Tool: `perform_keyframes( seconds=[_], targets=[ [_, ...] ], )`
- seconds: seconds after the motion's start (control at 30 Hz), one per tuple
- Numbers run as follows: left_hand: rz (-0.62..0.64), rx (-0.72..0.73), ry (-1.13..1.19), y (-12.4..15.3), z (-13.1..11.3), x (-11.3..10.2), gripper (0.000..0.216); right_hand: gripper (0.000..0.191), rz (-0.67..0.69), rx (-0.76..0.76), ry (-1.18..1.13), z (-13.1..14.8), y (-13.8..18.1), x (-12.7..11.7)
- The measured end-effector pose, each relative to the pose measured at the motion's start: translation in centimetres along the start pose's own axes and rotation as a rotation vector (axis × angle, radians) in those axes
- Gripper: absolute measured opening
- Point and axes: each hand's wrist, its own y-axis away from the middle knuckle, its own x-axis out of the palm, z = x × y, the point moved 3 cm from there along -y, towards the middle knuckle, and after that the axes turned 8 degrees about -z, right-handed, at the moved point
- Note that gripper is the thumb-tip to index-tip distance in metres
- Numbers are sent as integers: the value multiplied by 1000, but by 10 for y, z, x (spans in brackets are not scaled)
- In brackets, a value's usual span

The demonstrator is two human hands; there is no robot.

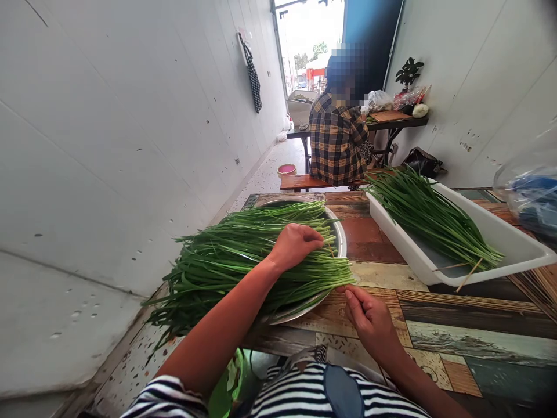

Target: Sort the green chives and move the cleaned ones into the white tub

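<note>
Long green garlic chives (pixel 235 261) lie heaped across a round metal basin (pixel 342 235), their pale stem ends toward the right. My left hand (pixel 296 244) reaches over the heap, its thumb and fingers pinched near the stems. A thin brown straw (pixel 332 251) shows just beside those fingertips. At the lower stem ends, my right hand (pixel 369 316) is closed in a pinch, and a bit of thin strand shows by its fingertips. Most of the straw is hidden among the stems, behind the bunch between both hands.
A white tray (pixel 404 255) holds a chive bundle (pixel 448 220) with straw ends sticking out. Loose brown straws (pixel 539 284) and a clear plastic bag (pixel 531 186) are at the right. A person in a plaid shirt (pixel 335 139) sits on a bench (pixel 300 182) ahead.
</note>
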Motion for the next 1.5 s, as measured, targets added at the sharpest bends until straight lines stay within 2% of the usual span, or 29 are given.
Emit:
perform_keyframes(
  seconds=[0.6, 0.7, 0.83, 0.9, 1.03, 1.17, 1.27, 1.37, 1.5],
  targets=[
    [-40, 73, -52, 8, -5, 3, 14, 37, -11, 4, 44, 4, -1, 0],
    [-6, 88, -89, 13, -11, 5, 16, 37, -17, 16, 43, 4, -1, 1],
    [149, 146, -127, 14, -20, 0, 19, 37, -34, 0, 55, 1, -2, 1],
    [152, 190, -195, 9, -20, -4, 21, 37, -31, -17, 51, -1, -2, 2],
    [35, 214, -494, -7, -9, -6, 18, 36, -31, -35, 31, -3, 0, 1],
    [96, 246, -711, -13, -2, 8, 17, 36, -25, -44, 27, -5, 0, 2],
    [153, 253, -780, -12, -7, 13, 18, 36, -27, -38, 26, -6, 0, 2],
    [167, 235, -734, -9, -13, 11, 15, 36, -25, -22, 30, -6, -1, 2],
    [52, 211, -555, -5, -11, 4, 11, 36, -37, -44, 41, -2, 0, 1]
  ],
)
